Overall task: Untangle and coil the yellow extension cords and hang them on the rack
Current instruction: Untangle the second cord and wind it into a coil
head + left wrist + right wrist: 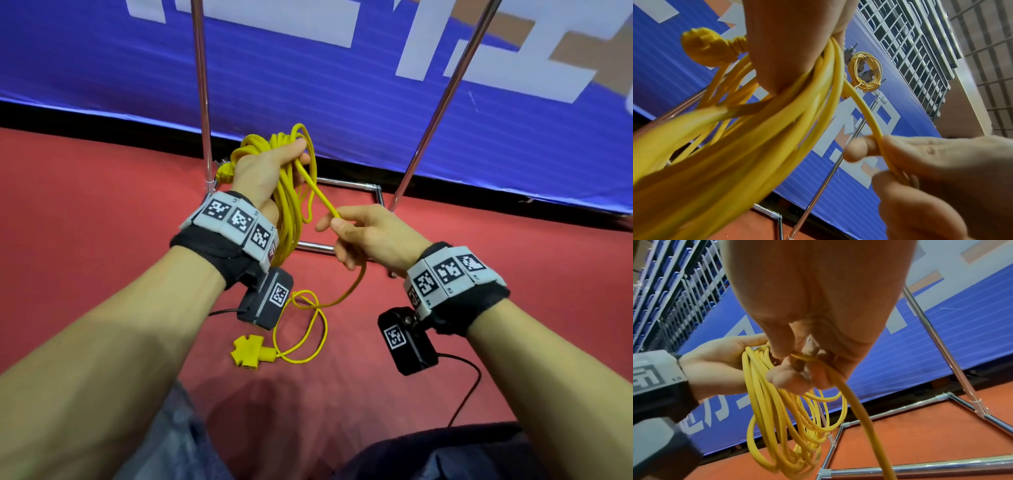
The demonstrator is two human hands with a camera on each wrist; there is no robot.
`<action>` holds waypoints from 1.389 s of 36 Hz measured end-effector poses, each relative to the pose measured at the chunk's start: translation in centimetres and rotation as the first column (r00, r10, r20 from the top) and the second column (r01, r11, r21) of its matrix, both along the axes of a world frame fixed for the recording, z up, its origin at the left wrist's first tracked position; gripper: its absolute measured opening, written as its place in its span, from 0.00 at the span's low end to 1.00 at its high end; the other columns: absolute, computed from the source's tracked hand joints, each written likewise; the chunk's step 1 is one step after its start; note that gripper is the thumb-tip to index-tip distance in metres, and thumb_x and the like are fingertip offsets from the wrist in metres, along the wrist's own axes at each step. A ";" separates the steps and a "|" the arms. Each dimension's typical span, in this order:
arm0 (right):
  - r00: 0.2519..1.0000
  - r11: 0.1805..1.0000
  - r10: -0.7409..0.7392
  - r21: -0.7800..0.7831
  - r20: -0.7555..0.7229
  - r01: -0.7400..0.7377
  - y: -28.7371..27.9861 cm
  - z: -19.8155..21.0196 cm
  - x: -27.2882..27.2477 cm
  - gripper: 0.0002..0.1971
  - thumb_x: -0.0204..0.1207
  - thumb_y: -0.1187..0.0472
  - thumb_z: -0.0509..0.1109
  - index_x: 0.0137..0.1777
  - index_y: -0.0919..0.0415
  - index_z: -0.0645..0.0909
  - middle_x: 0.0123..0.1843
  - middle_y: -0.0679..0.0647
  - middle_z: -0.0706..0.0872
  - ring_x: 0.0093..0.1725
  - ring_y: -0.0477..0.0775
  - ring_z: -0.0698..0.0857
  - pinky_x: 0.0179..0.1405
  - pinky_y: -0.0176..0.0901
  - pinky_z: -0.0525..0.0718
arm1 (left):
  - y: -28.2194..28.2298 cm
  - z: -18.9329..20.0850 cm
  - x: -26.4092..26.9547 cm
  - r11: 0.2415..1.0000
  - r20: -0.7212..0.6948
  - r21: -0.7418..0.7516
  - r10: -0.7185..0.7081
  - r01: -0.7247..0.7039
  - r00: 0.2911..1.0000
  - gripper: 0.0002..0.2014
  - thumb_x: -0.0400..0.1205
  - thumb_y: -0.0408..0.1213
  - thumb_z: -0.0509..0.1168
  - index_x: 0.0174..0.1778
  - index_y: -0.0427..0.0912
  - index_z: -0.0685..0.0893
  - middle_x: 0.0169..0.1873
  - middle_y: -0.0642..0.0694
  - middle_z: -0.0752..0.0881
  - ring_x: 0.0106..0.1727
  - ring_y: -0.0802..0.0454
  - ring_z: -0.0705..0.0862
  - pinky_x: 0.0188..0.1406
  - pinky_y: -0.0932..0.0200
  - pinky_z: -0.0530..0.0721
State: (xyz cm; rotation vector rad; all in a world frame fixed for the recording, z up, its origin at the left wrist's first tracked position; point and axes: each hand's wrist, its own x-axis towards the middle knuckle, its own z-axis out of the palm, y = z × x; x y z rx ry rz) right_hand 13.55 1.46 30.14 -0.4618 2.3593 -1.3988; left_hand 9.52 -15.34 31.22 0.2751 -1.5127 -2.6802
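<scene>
While a blue banner [308, 78] with pale lettering stretches along the back of the scene, a red floor [102, 212] spreads beneath it and under the person's forearms. The metal rack [442, 102] stands in front of the banner, two shiny poles rising from a tubular base frame that rests on the floor. In the left wrist view, a second yellow cord [865, 72], already coiled, hangs high on the rack, small in the picture and well apart from the hands. The yellow extension cord [291, 209] being worked on is gathered in several loops that hang down from the left hand [263, 171], whose fingers are curled round the top of the bundle. A plug [705, 47] at one end sticks out just beside that hand. From the bundle, one strand runs across to the right hand [363, 233], which pinches it between thumb and forefinger, the other fingers loosely curled below. Past that hand the strand drops to the floor, twists into a small loop and ends at a yellow socket block [250, 351] that lies on the floor between the two wrists. Each wrist carries a black band with square printed markers and a small black camera.
</scene>
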 end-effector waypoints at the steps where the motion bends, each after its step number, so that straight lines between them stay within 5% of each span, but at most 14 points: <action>1: 1.000 1.000 -0.006 -0.004 -0.016 0.006 -0.1 0.1 -0.1 0.12 0.88 0.62 0.56 0.58 0.64 0.81 0.27 0.57 0.81 0.23 0.54 0.76 0.27 0.41 0.73 | 0.1 0.1 0.3 0.998 -0.008 0.052 -0.030 0.031 1.000 0.09 0.81 0.31 0.69 0.33 0.38 0.82 0.22 0.49 0.85 0.23 0.57 0.82 0.29 0.64 0.83; 8: 0.999 1.000 0.005 -0.015 -0.036 -0.006 -1.1 0.3 -0.6 0.12 0.89 0.60 0.53 0.54 0.59 0.79 0.27 0.56 0.83 0.21 0.52 0.81 0.18 0.35 0.68 | 0.6 0.1 1.5 0.970 0.060 0.089 -0.234 0.228 0.970 0.12 0.82 0.40 0.67 0.34 0.40 0.84 0.27 0.48 0.85 0.30 0.54 0.86 0.30 0.56 0.87; 12: 1.000 0.998 -0.009 -0.067 -0.028 0.007 -1.1 0.4 -0.3 0.13 0.89 0.60 0.53 0.45 0.53 0.76 0.28 0.59 0.83 0.22 0.54 0.81 0.16 0.35 0.66 | 1.2 0.4 1.8 0.960 0.049 0.138 -0.254 0.245 0.966 0.13 0.84 0.38 0.65 0.33 0.40 0.81 0.24 0.47 0.82 0.29 0.53 0.84 0.30 0.60 0.86; 18: 0.992 0.991 -0.081 -0.094 0.098 0.090 -0.4 0.6 -0.2 0.04 0.82 0.64 0.66 0.48 0.64 0.74 0.22 0.58 0.79 0.28 0.61 0.82 0.28 0.45 0.84 | 1.3 0.6 1.2 0.954 -0.012 0.232 -0.191 0.188 0.982 0.11 0.84 0.30 0.62 0.35 0.38 0.78 0.19 0.49 0.76 0.22 0.54 0.79 0.30 0.59 0.85; 20: 0.990 0.996 -0.082 -0.025 0.111 0.085 0.0 0.3 -0.3 0.04 0.78 0.72 0.67 0.46 0.65 0.74 0.20 0.55 0.78 0.28 0.61 0.84 0.30 0.42 0.84 | 0.8 0.7 0.9 0.959 -0.011 0.233 -0.164 0.162 0.986 0.10 0.84 0.30 0.62 0.36 0.38 0.78 0.19 0.49 0.75 0.18 0.55 0.75 0.23 0.62 0.79; 24: 0.990 0.969 -0.111 0.231 0.086 0.088 1.2 -0.7 -0.5 0.08 0.79 0.70 0.65 0.38 0.63 0.75 0.17 0.47 0.78 0.23 0.47 0.85 0.12 0.27 0.68 | -0.2 0.7 0.3 0.981 -0.019 0.180 -0.075 0.077 0.997 0.13 0.84 0.30 0.62 0.32 0.41 0.75 0.19 0.50 0.73 0.15 0.57 0.69 0.18 0.65 0.71; 32: 0.870 0.714 -0.447 0.503 -0.208 0.487 6.3 -1.8 -2.4 0.11 0.75 0.54 0.66 0.38 0.59 0.86 0.31 0.58 0.88 0.37 0.59 0.88 0.42 0.44 0.85 | -3.2 1.4 -0.9 0.967 -0.032 0.172 0.197 -0.189 0.980 0.13 0.82 0.27 0.63 0.30 0.40 0.76 0.18 0.48 0.73 0.14 0.55 0.67 0.17 0.66 0.66; 35: 0.801 0.714 -0.573 0.373 -0.175 0.592 7.2 -1.3 -2.8 0.11 0.70 0.57 0.68 0.28 0.58 0.85 0.21 0.51 0.80 0.26 0.59 0.82 0.42 0.52 0.88 | -3.6 0.9 -1.4 0.973 -0.020 0.065 0.223 -0.221 0.975 0.13 0.81 0.27 0.64 0.29 0.41 0.76 0.18 0.49 0.73 0.15 0.55 0.67 0.18 0.65 0.66; 39: 0.759 0.750 -0.651 0.169 0.017 0.640 6.1 0.4 -2.8 0.09 0.67 0.64 0.66 0.26 0.62 0.77 0.16 0.50 0.69 0.19 0.53 0.68 0.28 0.44 0.77 | -3.5 -0.1 -1.6 0.978 -0.009 -0.088 0.191 -0.191 0.982 0.13 0.79 0.28 0.65 0.28 0.39 0.77 0.18 0.48 0.74 0.15 0.54 0.69 0.19 0.65 0.67; 45: 0.808 0.809 -0.391 -0.255 0.441 0.530 4.2 2.7 -2.2 0.12 0.69 0.68 0.57 0.25 0.58 0.65 0.26 0.50 0.52 0.26 0.49 0.51 0.20 0.36 0.64 | -3.1 -1.3 -1.9 0.968 0.012 -0.228 0.114 -0.108 0.993 0.13 0.78 0.30 0.69 0.27 0.39 0.78 0.18 0.47 0.76 0.15 0.54 0.71 0.20 0.63 0.70; 48: 0.805 0.714 -0.158 -0.498 0.572 0.493 3.7 3.7 -1.6 0.08 0.63 0.65 0.59 0.26 0.58 0.65 0.24 0.48 0.53 0.26 0.48 0.50 0.20 0.36 0.63 | -2.7 -1.7 -2.0 0.940 0.011 -0.335 0.069 -0.062 0.998 0.13 0.76 0.31 0.71 0.26 0.40 0.79 0.17 0.48 0.77 0.16 0.53 0.71 0.20 0.63 0.71; 50: 0.800 0.545 -0.044 -0.657 0.598 0.521 3.6 4.4 -1.4 0.06 0.61 0.62 0.61 0.26 0.60 0.67 0.23 0.47 0.55 0.24 0.46 0.53 0.20 0.35 0.63 | -2.5 -1.9 -2.1 0.915 0.020 -0.401 0.051 -0.039 0.998 0.13 0.76 0.32 0.72 0.26 0.40 0.81 0.17 0.48 0.78 0.17 0.53 0.72 0.21 0.62 0.71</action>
